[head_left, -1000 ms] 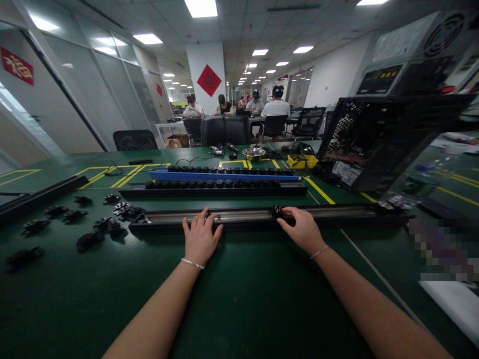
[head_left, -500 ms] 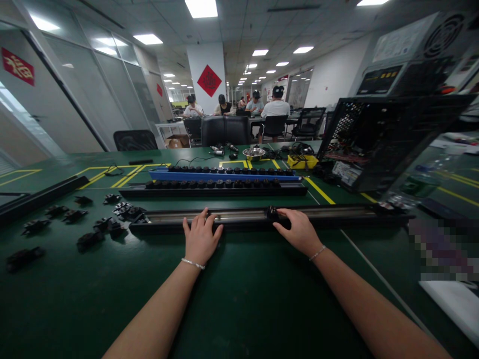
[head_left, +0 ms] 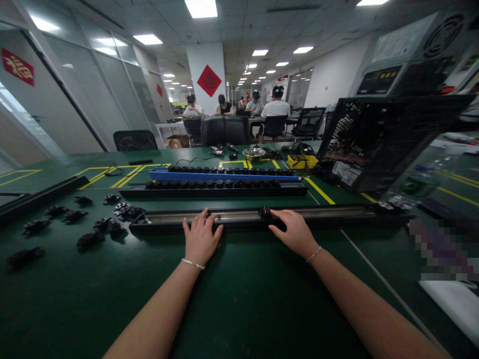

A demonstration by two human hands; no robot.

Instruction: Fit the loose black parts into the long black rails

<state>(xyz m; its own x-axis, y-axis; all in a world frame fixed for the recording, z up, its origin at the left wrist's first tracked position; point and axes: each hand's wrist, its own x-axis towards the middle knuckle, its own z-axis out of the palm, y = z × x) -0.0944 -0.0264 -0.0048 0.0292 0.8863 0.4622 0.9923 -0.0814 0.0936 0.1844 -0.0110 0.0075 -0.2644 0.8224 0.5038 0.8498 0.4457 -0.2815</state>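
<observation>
A long black track rail (head_left: 239,226) with a metallic inner channel lies across the table before me. My left hand (head_left: 200,238) rests on its left half, fingers spread over the channel and its near edge. Within the channel sits a small black module (head_left: 265,212), which looks like a socket unit. My right hand (head_left: 294,230) touches that module's right side with its fingertips; the thumb is held apart by the rail's near edge. More black modules (head_left: 90,240) lie loose left of the rail.
Behind are a black rail (head_left: 217,191) and a blue rail (head_left: 224,176) carrying rows of modules. A metal bowl (head_left: 253,153) and yellow tray (head_left: 302,162) stand farther back. An open computer case (head_left: 389,139) is at right. People sit at a distant table.
My right hand has moved slightly left, and the small black module has slid left along the channel with it. The left hand has stayed in place.
</observation>
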